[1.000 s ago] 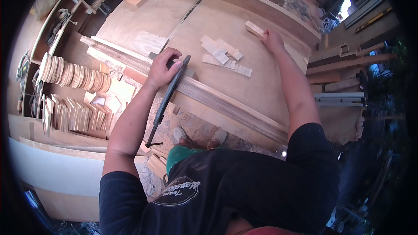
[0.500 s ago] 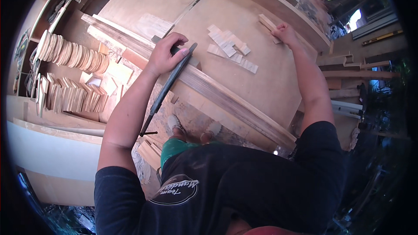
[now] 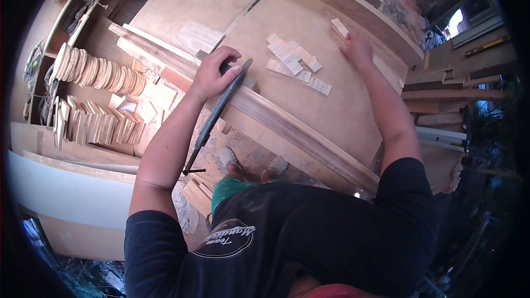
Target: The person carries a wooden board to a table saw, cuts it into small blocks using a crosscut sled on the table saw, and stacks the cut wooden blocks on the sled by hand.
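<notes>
My left hand (image 3: 216, 73) curls around the upper part of a dark metal bar clamp (image 3: 212, 111), thumb along the bar. The clamp spans long wooden boards (image 3: 281, 118) at the worktable's near edge, its screw handle hanging below them. Farther right, the fingers of my right hand (image 3: 358, 49) close on a narrow wooden strip (image 3: 340, 26). The strip's far end sticks out beyond the fingers; the rest is hidden under the hand. Between my hands, several short, pale wood strips (image 3: 292, 60) lie loosely overlapped on the worktable (image 3: 309, 0).
Stacked round wooden discs (image 3: 102, 72) and a row of small wood pieces (image 3: 96, 121) stand at the left. A raised board (image 3: 364, 16) borders the table's far right side. Long lengths of timber (image 3: 464, 94) lie beyond at the right. My feet are on the floor below the boards.
My right hand has shifted slightly, and its fingers now cover more of the strip's near part. My left hand stays at the clamp. The whole view has moved a little.
</notes>
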### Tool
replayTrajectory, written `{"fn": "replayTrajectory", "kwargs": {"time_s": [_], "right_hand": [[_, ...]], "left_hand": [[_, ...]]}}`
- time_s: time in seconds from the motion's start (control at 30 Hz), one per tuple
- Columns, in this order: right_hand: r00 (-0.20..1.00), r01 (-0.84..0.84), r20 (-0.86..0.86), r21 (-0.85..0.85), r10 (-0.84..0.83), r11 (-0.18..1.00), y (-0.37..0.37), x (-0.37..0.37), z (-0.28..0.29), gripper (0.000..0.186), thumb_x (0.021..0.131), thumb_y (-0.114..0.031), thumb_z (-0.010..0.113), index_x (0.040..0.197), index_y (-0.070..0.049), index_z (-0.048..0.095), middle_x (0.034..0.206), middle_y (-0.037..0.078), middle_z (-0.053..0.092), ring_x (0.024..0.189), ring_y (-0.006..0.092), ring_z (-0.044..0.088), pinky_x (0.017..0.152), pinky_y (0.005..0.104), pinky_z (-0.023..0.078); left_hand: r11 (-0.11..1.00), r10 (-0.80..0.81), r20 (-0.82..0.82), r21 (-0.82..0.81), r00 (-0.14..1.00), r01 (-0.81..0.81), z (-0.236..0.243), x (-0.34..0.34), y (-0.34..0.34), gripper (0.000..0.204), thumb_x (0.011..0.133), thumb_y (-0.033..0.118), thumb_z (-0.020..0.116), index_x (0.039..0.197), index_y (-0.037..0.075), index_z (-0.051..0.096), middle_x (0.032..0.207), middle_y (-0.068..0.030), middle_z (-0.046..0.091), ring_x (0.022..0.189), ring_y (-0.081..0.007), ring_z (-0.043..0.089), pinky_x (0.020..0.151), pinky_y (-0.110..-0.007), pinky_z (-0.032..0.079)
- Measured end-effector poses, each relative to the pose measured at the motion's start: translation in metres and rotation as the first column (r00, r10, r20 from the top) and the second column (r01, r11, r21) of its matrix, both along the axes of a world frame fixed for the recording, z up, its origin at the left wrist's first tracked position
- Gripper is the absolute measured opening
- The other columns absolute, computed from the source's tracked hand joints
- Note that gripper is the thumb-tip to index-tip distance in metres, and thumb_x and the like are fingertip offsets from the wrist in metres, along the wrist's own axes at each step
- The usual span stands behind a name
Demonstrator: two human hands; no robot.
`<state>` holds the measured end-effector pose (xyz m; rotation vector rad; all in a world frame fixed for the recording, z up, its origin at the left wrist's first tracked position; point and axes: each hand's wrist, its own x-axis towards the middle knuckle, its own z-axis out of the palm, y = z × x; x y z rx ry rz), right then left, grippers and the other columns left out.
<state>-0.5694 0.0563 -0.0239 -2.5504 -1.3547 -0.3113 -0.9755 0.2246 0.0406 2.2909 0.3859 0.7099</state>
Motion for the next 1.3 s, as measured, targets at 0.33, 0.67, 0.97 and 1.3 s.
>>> {"fn": "replayTrajectory", "kwargs": {"time_s": [0.33,0.67,0.97,1.3], "right_hand": [[0.823,-0.363,-0.506,-0.122,0.257,0.924,0.031,-0.083,0.01,0.036,0.077,-0.024,0.077,0.103,-0.008,0.058,0.104,0.015,0.066,0.101,0.0336,0.062,0.085,0.0429,0.05],[0.931,-0.219,-0.355,-0.344,0.089,0.913,-0.051,-0.066,0.055,0.043,0.076,-0.018,0.072,0.115,-0.009,0.054,0.106,0.015,0.067,0.101,0.0338,0.065,0.084,0.0435,0.051],[0.933,-0.055,-0.36,-0.199,-0.021,0.978,-0.131,-0.042,0.021,0.036,0.076,-0.015,0.074,0.107,-0.011,0.056,0.103,0.017,0.066,0.103,0.0359,0.061,0.086,0.0441,0.049],[0.942,-0.253,-0.228,-0.005,0.245,0.968,-0.094,-0.052,0.008,0.034,0.078,-0.026,0.075,0.102,-0.008,0.058,0.096,0.014,0.063,0.096,0.035,0.06,0.086,0.0439,0.049]], "left_hand": [[1.0,-0.005,0.006,-0.028,1.0,0.005,0.001,0.0,0.0,0.035,0.084,0.028,0.067,0.104,0.0,0.061,0.093,-0.0162,0.064,0.087,-0.0281,0.065,0.077,-0.036,0.052],[0.999,-0.013,0.013,-0.047,1.0,0.014,0.002,0.001,-0.003,0.03,0.084,0.021,0.066,0.104,0.0,0.06,0.099,-0.0149,0.063,0.09,-0.0269,0.065,0.08,-0.035,0.052],[0.997,-0.036,0.019,-0.064,0.999,0.037,-0.007,0.0,0.003,0.029,0.086,0.02,0.065,0.107,0.0,0.059,0.097,-0.0135,0.064,0.09,-0.0249,0.064,0.081,-0.034,0.051],[0.996,-0.069,0.022,-0.054,0.997,0.07,-0.003,0.004,0.001,0.026,0.087,0.019,0.063,0.105,0.0,0.059,0.095,-0.0138,0.063,0.087,-0.0248,0.062,0.079,-0.033,0.05]]}}
